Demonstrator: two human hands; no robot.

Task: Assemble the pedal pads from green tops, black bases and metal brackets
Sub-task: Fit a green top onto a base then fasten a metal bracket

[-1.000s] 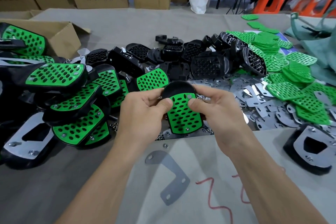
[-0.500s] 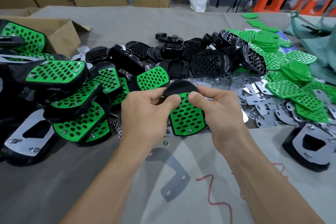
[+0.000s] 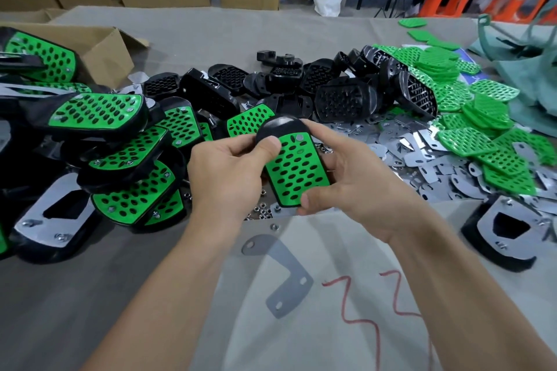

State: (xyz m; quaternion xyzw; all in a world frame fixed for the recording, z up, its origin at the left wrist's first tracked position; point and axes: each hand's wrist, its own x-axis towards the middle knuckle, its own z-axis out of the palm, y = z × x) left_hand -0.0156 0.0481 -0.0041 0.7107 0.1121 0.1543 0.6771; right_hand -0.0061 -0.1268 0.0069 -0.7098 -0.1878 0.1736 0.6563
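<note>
We log two bare limbs in view. The left hand (image 3: 229, 166) and right hand (image 3: 358, 190) are bare from fingertips to wrist. The left forearm (image 3: 168, 295) and right forearm (image 3: 452, 280) run bare to the bottom frame edge. The left thumbnail (image 3: 272, 141) is cut short. Any clothing lies outside our view.

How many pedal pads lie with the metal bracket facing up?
2: a left pad and a right pad, both near the front; the pile may hide more.
</note>
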